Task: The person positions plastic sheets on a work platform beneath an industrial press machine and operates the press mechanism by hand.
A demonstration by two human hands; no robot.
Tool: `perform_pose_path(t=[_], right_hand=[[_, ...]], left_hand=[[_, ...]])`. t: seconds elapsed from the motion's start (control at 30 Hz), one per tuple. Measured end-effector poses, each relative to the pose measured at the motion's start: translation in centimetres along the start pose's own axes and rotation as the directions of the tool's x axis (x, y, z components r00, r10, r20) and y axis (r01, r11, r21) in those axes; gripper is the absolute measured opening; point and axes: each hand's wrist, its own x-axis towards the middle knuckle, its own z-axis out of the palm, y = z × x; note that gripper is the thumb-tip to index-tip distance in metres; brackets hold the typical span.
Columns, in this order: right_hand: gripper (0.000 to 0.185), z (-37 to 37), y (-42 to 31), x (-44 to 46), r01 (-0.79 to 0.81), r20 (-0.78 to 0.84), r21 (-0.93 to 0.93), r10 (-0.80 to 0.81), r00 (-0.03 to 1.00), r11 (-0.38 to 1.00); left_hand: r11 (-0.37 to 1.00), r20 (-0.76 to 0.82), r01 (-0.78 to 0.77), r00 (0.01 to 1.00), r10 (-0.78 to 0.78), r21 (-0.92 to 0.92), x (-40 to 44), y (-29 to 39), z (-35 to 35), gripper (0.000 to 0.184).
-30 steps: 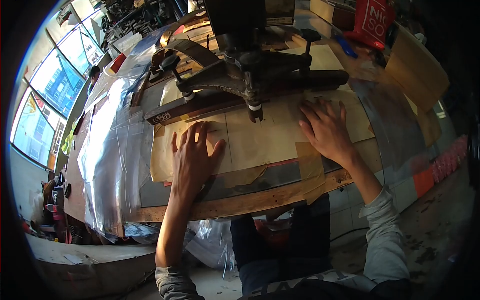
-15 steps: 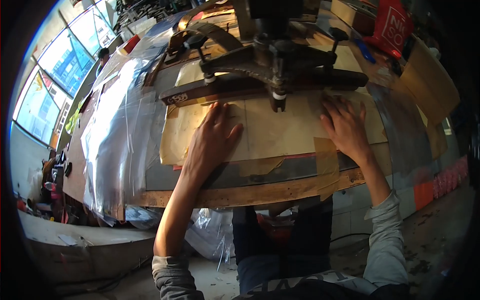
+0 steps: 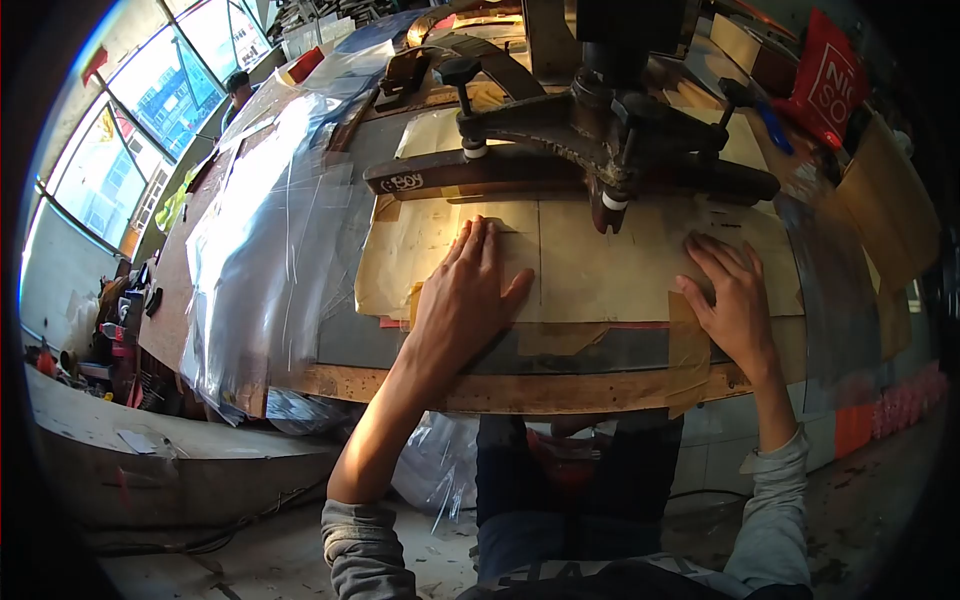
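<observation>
My left hand [image 3: 465, 290] lies flat on the left half of a yellowish, worn flat sheet [image 3: 600, 270], its fingers stretched toward a dark metal bar [image 3: 500, 182] and its thumb out to the side. Toward the sheet's right end, my right hand [image 3: 732, 298] rests with fingers spread, their tips a short way short of the bar. Neither hand holds anything. The bar crosses the sheet's far part and hangs from a black metal machine head [image 3: 615, 130] with adjusting knobs. Brown tape [image 3: 688, 350] runs from the sheet's front edge over the table edge.
Clear plastic sheets [image 3: 250, 260] cover the table's left side. A red bag [image 3: 825, 85], a blue-handled tool [image 3: 773, 128] and brown cardboard [image 3: 890, 200] are at the right. The wooden table edge [image 3: 500, 388] runs before me. Another person [image 3: 238, 88] is far left, near the windows.
The view has shifted, so everything sits farther right in it. My right hand has drawn back slightly from the bar toward me. My left hand stays flat on the sheet.
</observation>
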Motion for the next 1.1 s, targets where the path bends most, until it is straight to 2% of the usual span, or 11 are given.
perform_pose_path(t=[0.17,0.27,0.57,0.93,1.03,1.1], right_hand=[[0.036,0.0,-0.1,0.2,-0.012,0.008,-0.013,0.012,1.0,1.0],[0.036,0.2,0.0,0.4,-0.016,0.021,-0.017,0.016,1.0,1.0],[0.044,0.3,0.1,0.3,-0.022,0.064,-0.012,0.023,0.998,1.0],[0.049,0.1,0.4,1.0,-0.043,0.124,0.005,0.043,0.991,0.999],[0.052,0.6,0.8,0.7,-0.044,0.119,-0.002,0.044,0.992,0.999],[0.053,0.5,0.8,0.9,-0.034,0.128,-0.005,0.034,0.991,0.999]], left_hand=[[1.0,-0.006,-0.02,1.0,0.02,0.011,0.1,-0.1,0.2,0.06],[1.0,0.016,0.03,0.999,-0.03,-0.008,0.4,0.3,-0.4,0.059],[0.998,0.06,-0.042,0.997,0.039,0.056,0.8,0.1,-0.5,0.052],[0.997,0.087,-0.019,0.996,0.012,0.078,1.2,0.4,-0.7,0.052],[0.997,0.159,0.03,0.986,-0.042,0.076,1.4,1.2,-1.6,0.051],[0.995,0.148,0.03,0.988,-0.043,0.091,1.2,1.1,-1.2,0.051]])
